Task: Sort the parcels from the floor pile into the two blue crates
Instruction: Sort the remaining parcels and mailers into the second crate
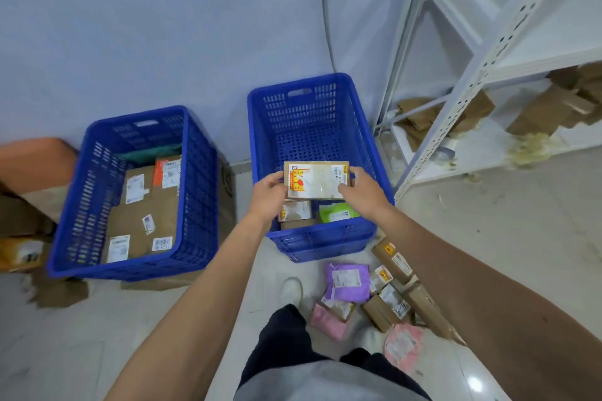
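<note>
- Parcels in the left blue crate (198, 172) are large flat cardboard boxes that nearly fill its floor, with a teal bag at the far end; judging by size, this crate takes the bigger items.
- Left hand (267, 194) pinches the left short edge of a small labelled box (316, 180), its grip closed on that edge with the thumb on top.
- That box hangs level, label up, above the inside of the right blue crate (257, 127), probably so it lands flat beside the small box (295, 210) and green pouch (337, 212) already there.
- Right hand (364, 194) closes its grip on the opposite edge; two hands keep the box steady for lowering.
- Floor pile (374, 296) lies near the right crate by the person's feet: purple and pink mailers and several small cartons await sorting, within easy reach.
</note>
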Demonstrator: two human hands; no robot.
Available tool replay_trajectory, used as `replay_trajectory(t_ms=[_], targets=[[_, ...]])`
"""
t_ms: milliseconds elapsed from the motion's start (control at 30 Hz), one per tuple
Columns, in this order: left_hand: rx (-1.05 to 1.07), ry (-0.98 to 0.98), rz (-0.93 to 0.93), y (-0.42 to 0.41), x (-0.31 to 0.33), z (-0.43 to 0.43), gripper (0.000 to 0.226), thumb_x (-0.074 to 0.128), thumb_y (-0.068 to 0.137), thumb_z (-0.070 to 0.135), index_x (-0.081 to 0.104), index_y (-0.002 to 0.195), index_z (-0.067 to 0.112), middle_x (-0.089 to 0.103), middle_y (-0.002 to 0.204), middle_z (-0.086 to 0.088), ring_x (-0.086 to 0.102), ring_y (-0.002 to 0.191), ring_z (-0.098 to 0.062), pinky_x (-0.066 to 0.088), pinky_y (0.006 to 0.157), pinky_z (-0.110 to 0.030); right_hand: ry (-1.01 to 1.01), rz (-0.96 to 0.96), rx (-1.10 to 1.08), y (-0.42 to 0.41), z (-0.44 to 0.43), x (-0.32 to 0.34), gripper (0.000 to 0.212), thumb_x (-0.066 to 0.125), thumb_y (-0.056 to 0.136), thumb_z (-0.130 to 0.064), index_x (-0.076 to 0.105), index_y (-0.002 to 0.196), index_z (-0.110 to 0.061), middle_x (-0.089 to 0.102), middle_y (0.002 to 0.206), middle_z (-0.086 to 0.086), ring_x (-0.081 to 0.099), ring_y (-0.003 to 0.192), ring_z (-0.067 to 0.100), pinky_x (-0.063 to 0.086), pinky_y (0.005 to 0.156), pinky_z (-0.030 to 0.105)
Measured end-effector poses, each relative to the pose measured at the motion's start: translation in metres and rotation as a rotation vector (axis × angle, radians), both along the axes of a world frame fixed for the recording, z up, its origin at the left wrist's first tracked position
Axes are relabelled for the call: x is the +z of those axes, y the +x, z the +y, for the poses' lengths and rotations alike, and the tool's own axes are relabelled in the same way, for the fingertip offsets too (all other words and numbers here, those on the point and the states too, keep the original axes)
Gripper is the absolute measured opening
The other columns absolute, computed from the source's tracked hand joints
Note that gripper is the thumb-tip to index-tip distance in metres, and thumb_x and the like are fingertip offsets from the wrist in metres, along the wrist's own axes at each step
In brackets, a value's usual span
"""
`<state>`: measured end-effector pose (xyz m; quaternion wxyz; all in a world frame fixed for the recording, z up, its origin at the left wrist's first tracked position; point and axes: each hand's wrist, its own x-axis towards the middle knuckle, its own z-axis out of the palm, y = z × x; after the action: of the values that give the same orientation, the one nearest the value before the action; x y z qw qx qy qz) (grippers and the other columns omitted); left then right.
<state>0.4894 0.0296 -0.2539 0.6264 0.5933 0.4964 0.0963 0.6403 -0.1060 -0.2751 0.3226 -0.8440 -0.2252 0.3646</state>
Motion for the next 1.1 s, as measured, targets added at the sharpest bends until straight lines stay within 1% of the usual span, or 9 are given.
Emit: replay_trajectory(t_ms=[167, 300, 367, 500, 633, 700, 800, 867, 1100], targets=[[-0.01, -0.026, 0.108, 0.034, -0.041, 0.05, 0.028, 0.062, 0.086, 0.019, 0.062, 0.114, 0.021, 0.071, 0.113, -0.001, 0.068, 0.103, -0.019, 0.056, 0.094, -0.043, -0.05, 0.006, 0.057, 0.037, 0.046, -0.019, 0.051, 0.051, 0.095, -0.025, 0.042, 0.145, -0.02, 0.067, 0.114, 0.006, 0.066, 0.092, 0.025, 0.051, 0.076, 0.04], [-0.082, -0.07, 0.157, 0.073, -0.086, 0.089, 0.032, 0.056, 0.097, 0.01, 0.05, 0.128, 0.017, 0.062, 0.115, 0.0, 0.059, 0.09, -0.01, 0.048, 0.064, -0.02, -0.134, 0.007, 0.007, 0.069, 0.084, -0.063, 0.056, 0.048, 0.093, -0.029, 0.038, 0.147, -0.023, 0.064, 0.118, 0.005, 0.064, 0.088, 0.024, 0.048, 0.068, 0.037], [-0.135, -0.112, 0.172, 0.09, -0.117, 0.109, 0.038, 0.052, 0.1, 0.009, 0.045, 0.135, 0.022, 0.062, 0.113, -0.003, 0.057, 0.08, -0.008, 0.044, 0.058, -0.018, -0.172, 0.01, -0.018, 0.081, 0.105, -0.089, 0.053, 0.05, 0.092, -0.03, 0.043, 0.144, -0.023, 0.064, 0.116, 0.004, 0.064, 0.09, 0.025, 0.048, 0.072, 0.037], [-0.155, -0.122, 0.241, 0.116, -0.181, 0.153, 0.052, 0.054, 0.098, 0.018, 0.04, 0.147, 0.027, 0.067, 0.12, -0.004, 0.065, 0.096, -0.017, 0.054, 0.082, -0.033, -0.225, 0.04, -0.023, 0.104, 0.15, -0.147, 0.043, 0.052, 0.094, -0.028, 0.05, 0.136, -0.023, 0.065, 0.113, 0.004, 0.063, 0.087, 0.024, 0.047, 0.071, 0.035], [-0.246, -0.091, 0.33, 0.137, -0.245, 0.202, 0.068, 0.048, 0.098, 0.011, 0.023, 0.158, 0.031, 0.056, 0.136, -0.008, 0.064, 0.097, -0.03, 0.052, 0.073, -0.039, -0.248, 0.077, -0.005, 0.12, 0.199, -0.211, 0.051, 0.052, 0.095, -0.032, 0.043, 0.145, -0.025, 0.06, 0.126, 0.005, 0.062, 0.1, 0.027, 0.05, 0.078, 0.039], [-0.297, -0.057, 0.4, 0.147, -0.275, 0.224, 0.067, 0.047, 0.098, 0.011, 0.022, 0.158, 0.03, 0.052, 0.139, -0.006, 0.061, 0.113, -0.038, 0.053, 0.078, -0.043, -0.264, 0.087, 0.02, 0.126, 0.222, -0.243, 0.05, 0.051, 0.096, -0.031, 0.042, 0.145, -0.022, 0.058, 0.126, 0.007, 0.06, 0.099, 0.027, 0.051, 0.078, 0.04], [-0.315, -0.035, 0.486, 0.16, -0.318, 0.244, 0.061, 0.046, 0.093, 0.014, 0.032, 0.151, 0.023, 0.056, 0.131, -0.013, 0.059, 0.114, -0.037, 0.052, 0.082, -0.037, -0.284, 0.127, 0.053, 0.127, 0.249, -0.285, 0.042, 0.051, 0.097, -0.03, 0.045, 0.137, -0.02, 0.059, 0.119, 0.005, 0.057, 0.09, 0.022, 0.043, 0.066, 0.036], [-0.3, -0.044, 0.545, 0.168, -0.342, 0.248, 0.067, 0.048, 0.086, 0.02, 0.031, 0.151, 0.024, 0.054, 0.132, -0.017, 0.057, 0.117, -0.039, 0.053, 0.093, -0.04, -0.284, 0.165, 0.03, 0.125, 0.259, -0.312, 0.042, 0.053, 0.097, -0.028, 0.044, 0.138, -0.021, 0.059, 0.119, 0.004, 0.058, 0.094, 0.023, 0.046, 0.072, 0.038], [-0.324, 0.061, 0.664, 0.184, -0.399, 0.239, 0.079, 0.054, 0.097, 0.015, 0.008, 0.16, 0.026, 0.015, 0.163, -0.016, 0.027, 0.145, -0.039, 0.039, 0.113, -0.049, -0.25, 0.274, -0.065, 0.121, 0.266, -0.379, 0.055, 0.058, 0.097, -0.029, 0.037, 0.147, -0.021, 0.053, 0.138, 0.003, 0.05, 0.103, 0.017, 0.042, 0.084, 0.033]])
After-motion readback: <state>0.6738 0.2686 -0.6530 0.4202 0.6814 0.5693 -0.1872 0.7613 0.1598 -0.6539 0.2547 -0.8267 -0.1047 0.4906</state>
